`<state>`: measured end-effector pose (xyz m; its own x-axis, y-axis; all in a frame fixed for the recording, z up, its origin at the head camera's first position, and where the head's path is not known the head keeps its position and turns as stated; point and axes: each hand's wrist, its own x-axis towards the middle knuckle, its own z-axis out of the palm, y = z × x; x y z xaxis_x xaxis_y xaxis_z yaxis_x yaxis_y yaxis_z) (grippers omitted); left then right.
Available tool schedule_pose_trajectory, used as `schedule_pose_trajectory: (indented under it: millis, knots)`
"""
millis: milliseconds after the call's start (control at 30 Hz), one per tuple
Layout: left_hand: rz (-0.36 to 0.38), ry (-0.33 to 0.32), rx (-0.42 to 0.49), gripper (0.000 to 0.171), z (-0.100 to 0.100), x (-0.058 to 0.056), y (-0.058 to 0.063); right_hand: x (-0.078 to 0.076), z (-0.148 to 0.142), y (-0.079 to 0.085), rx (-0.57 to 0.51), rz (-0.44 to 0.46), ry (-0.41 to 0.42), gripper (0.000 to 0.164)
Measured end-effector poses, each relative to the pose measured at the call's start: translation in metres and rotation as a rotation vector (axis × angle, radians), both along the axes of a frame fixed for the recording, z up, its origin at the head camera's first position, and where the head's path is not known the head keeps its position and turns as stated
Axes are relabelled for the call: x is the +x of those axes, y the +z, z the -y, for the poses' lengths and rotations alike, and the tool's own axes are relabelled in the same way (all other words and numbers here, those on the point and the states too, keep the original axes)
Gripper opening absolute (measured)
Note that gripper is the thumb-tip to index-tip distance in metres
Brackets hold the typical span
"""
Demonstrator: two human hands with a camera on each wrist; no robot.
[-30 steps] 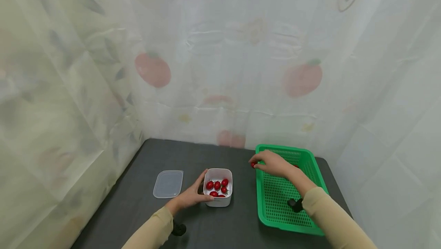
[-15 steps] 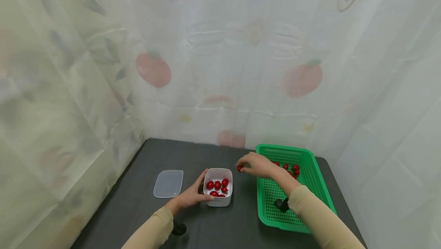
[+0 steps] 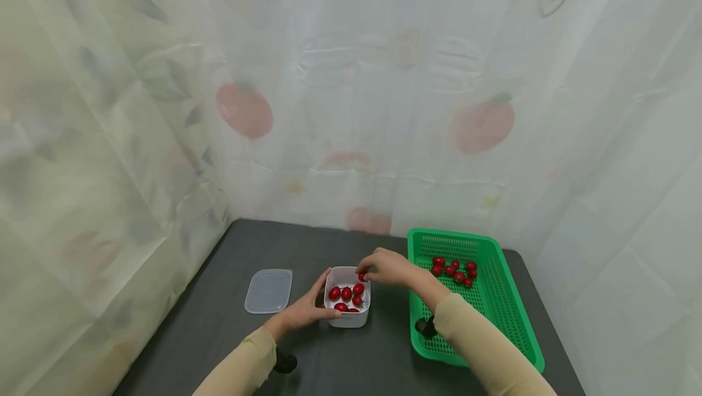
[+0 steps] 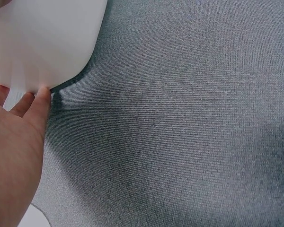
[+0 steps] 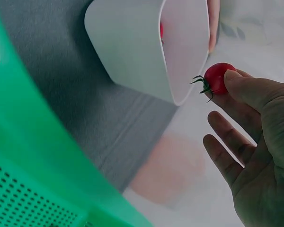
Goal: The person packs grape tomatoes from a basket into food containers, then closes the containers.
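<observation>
A white square container (image 3: 348, 321) stands on the table with several red cherry tomatoes (image 3: 346, 293) inside. My left hand (image 3: 298, 314) holds it from the left, thumb along the near side; the left wrist view shows fingertips (image 4: 43, 94) against its wall. Over the container's far right corner, my right hand (image 3: 390, 267) pinches one cherry tomato (image 5: 217, 78) between thumb and index finger. That tomato has a green stem, and the other fingers of this hand are spread apart. More tomatoes (image 3: 459, 276) lie in the green basket (image 3: 515, 289).
The green perforated basket takes up the table's right side, under the right forearm. A translucent lid (image 3: 269, 291) lies flat left of the container. Printed curtains (image 3: 351, 109) hang behind and at both sides of the dark table (image 3: 307, 240).
My right hand has carried the cherry tomato leftward from the basket to above the container. More tomatoes in the basket have come into sight. The left hand and container stay put.
</observation>
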<state>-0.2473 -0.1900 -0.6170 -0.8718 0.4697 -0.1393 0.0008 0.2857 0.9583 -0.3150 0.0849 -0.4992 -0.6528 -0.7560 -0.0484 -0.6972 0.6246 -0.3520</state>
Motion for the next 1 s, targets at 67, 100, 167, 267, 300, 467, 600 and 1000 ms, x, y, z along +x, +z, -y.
schedule_pose_trajectory:
  millis: [67, 100, 167, 267, 300, 467, 600, 1000]
  knots:
    - [-0.002, -0.003, 0.003, 0.106, 0.0, -0.001, -0.001, 0.001, 0.007, -0.002, 0.008, -0.003, 0.012, 0.02]
    - [-0.001, -0.005, 0.006, 0.106, 0.0, -0.001, -0.001, 0.001, 0.01, -0.003, 0.01, -0.004, 0.016, 0.02]
    - [-0.002, -0.01, 0.013, 0.106, 0.0, -0.002, -0.002, 0.001, 0.016, -0.007, 0.027, -0.016, 0.019, 0.019]
    - [-0.004, -0.02, 0.024, 0.105, 0.001, -0.002, -0.003, 0.002, 0.024, -0.012, 0.055, -0.035, 0.017, 0.019]
    - [-0.004, -0.021, 0.026, 0.105, 0.001, -0.002, -0.003, 0.002, 0.026, -0.013, 0.062, -0.039, 0.017, 0.019]
    - [-0.006, -0.022, 0.028, 0.105, 0.001, -0.002, -0.004, 0.002, 0.034, -0.022, 0.114, -0.068, 0.021, 0.017]
    - [-0.003, -0.028, 0.035, 0.105, 0.001, -0.002, -0.003, 0.003, 0.037, -0.026, 0.151, -0.1, 0.026, 0.017]
    - [-0.021, -0.033, 0.028, 0.106, 0.001, -0.002, -0.003, 0.007, 0.024, -0.021, 0.11, -0.099, 0.004, 0.026]
